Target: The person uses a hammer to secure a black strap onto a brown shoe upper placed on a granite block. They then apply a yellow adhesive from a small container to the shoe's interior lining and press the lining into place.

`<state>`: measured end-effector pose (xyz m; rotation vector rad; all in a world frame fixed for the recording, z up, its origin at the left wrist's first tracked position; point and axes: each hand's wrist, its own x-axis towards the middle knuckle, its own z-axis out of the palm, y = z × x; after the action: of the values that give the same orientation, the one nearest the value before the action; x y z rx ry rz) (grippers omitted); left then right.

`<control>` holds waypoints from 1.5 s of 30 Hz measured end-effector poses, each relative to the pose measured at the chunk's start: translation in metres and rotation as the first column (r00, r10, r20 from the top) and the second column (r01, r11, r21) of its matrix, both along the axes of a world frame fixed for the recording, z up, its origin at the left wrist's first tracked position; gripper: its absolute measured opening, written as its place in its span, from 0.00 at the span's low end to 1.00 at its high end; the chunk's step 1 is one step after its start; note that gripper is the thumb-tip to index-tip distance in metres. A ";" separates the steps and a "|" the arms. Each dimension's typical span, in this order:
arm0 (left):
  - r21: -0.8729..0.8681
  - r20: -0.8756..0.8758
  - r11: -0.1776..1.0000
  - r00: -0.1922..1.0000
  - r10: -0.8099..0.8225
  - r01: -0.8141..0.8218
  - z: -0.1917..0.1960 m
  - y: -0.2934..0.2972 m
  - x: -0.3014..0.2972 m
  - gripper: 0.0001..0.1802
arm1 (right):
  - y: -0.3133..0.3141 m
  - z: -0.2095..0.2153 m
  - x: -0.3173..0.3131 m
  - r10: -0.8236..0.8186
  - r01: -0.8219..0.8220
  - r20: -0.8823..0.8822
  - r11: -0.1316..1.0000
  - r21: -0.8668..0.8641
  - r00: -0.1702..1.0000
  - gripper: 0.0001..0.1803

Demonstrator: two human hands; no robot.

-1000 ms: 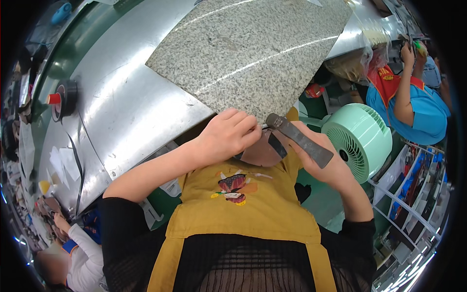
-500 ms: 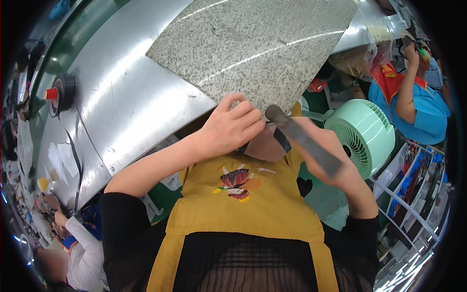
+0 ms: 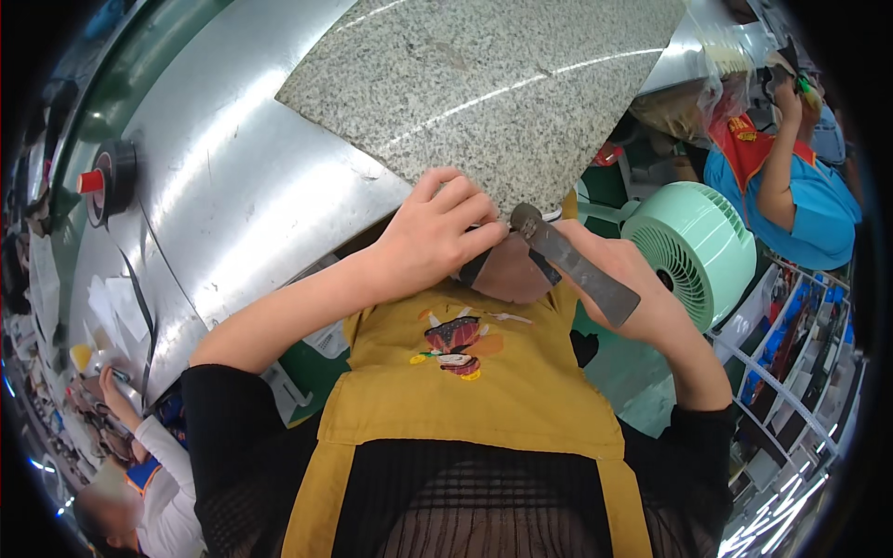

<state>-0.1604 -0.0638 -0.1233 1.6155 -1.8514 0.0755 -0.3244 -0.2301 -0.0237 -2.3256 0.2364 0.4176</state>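
A brown piece with black edges (image 3: 514,271), leather-like, lies against my apron at the near corner of the granite slab (image 3: 484,102). My left hand (image 3: 437,228) is closed on its upper left edge, fingers bent and the fingertips at the slab's corner. In my right hand (image 3: 619,274) is a dark metal hammer (image 3: 581,265). Its round face is at the piece's top edge, close to my left fingertips, and its broad flared end points back over my right hand. The hammer's handle is hidden by its head and my hand.
The slab rests on a shiny metal table (image 3: 251,186). A black tape roll with a red cap (image 3: 112,181) stands at the left. A mint-green fan (image 3: 693,256) is close by my right arm. Co-workers sit at far left and far right (image 3: 786,200).
The hammer and my right hand, blurred before, are now sharp, with the hammer slightly shifted. My left hand has barely moved and keeps its hold on the brown piece.
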 end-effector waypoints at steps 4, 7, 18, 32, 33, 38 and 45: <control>0.002 0.018 1.000 1.000 0.007 -0.007 0.000 0.003 -0.001 0.15 | -0.005 0.011 0.011 -0.012 0.003 0.110 0.997 0.079 0.994 0.17; 0.007 0.029 1.000 0.999 0.021 -0.021 0.002 0.001 -0.001 0.15 | 0.004 0.011 0.006 -0.036 0.032 0.138 0.999 0.029 0.990 0.18; 0.027 0.019 1.000 1.000 -0.009 0.008 0.004 0.007 0.001 0.17 | 0.009 0.002 -0.004 -0.147 0.128 0.160 0.984 0.123 0.976 0.16; 0.081 -0.167 0.996 0.985 0.050 -0.037 0.003 0.008 0.003 0.13 | 0.020 -0.012 -0.012 -0.018 0.020 0.058 1.000 -0.019 0.998 0.23; 0.086 -0.188 0.996 0.981 0.048 -0.032 0.001 0.007 0.005 0.13 | 0.018 -0.011 -0.012 -0.040 0.040 0.070 0.999 0.002 0.997 0.23; 0.028 -0.108 0.999 0.994 0.033 -0.030 -0.001 0.010 0.002 0.13 | 0.019 -0.002 -0.009 -0.172 0.156 0.102 0.977 0.145 0.980 0.18; 0.091 -0.121 0.994 0.990 0.069 -0.058 0.005 0.009 0.001 0.11 | 0.026 -0.005 -0.008 -0.075 0.070 0.097 0.996 0.061 0.992 0.18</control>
<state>-0.1598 -0.0552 -0.1181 1.6994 -1.7296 -0.0779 -0.3321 -0.2043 -0.0288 -2.2669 0.2565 0.2684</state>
